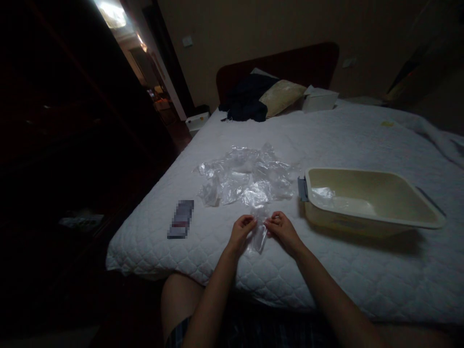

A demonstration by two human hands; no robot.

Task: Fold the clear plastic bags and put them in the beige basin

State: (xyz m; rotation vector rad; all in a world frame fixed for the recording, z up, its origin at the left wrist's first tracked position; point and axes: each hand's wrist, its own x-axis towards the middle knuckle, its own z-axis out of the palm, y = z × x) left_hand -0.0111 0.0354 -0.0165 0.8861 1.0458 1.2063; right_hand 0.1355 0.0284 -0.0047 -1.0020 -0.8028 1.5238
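Close to the bed's near edge, a clear plastic bag (260, 237) is pinched between my two hands. My left hand (242, 233) grips its left side with closed fingertips. On the other side my right hand (283, 233) holds it between thumb and fingers. The lower part of the bag hangs down over the white quilted bedding. Just beyond my fingers lies a spread pile of crumpled clear plastic bags (246, 174), touching or nearly touching the held one.
A cream plastic bin (362, 227) with grey handles stands at the right, with some clear plastic inside. A pixelated phone-like object (181, 219) lies left. Dark clothing (244, 99), a beige pillow (282, 96) and a white box (321, 100) sit by the headboard (315, 60).
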